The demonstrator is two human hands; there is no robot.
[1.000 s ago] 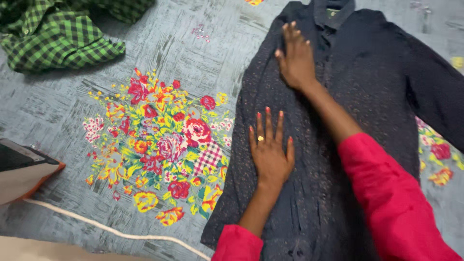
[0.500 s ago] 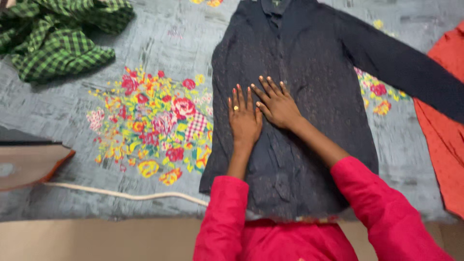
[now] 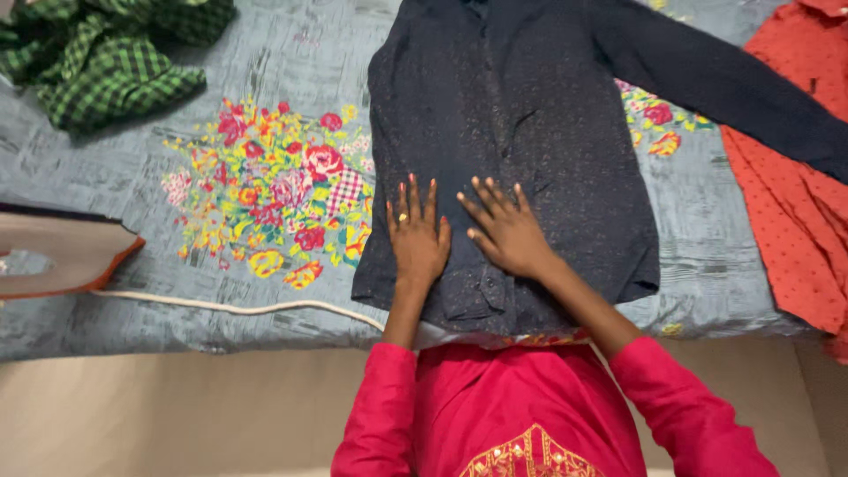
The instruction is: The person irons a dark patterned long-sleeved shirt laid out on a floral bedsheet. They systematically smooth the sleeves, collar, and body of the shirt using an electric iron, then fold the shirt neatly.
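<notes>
Your left hand [image 3: 417, 237] lies flat, palm down and fingers spread, on the lower front of the dark navy shirt [image 3: 521, 132], with a ring showing on one finger. Your right hand [image 3: 503, 231] lies flat just beside it, fingers fanned toward the shirt's left edge; the two hands are close together but you cannot tell whether they touch. Neither grip closes on anything: both are fully open and only press on the cloth. The shirt is spread face up on the bed, over the grey bedsheet [image 3: 265, 79] with its bright flower print [image 3: 274, 190], its hem near the edge nearest you and one long sleeve [image 3: 724, 88] stretched out to the right. A red dotted garment [image 3: 795, 194] lies beyond that sleeve at the right edge. A crumpled green checked shirt [image 3: 106, 62] sits well apart at the upper left. An iron [image 3: 53, 252] rests at the left edge, its white cord [image 3: 238, 306] running along the near side of the sheet.
</notes>
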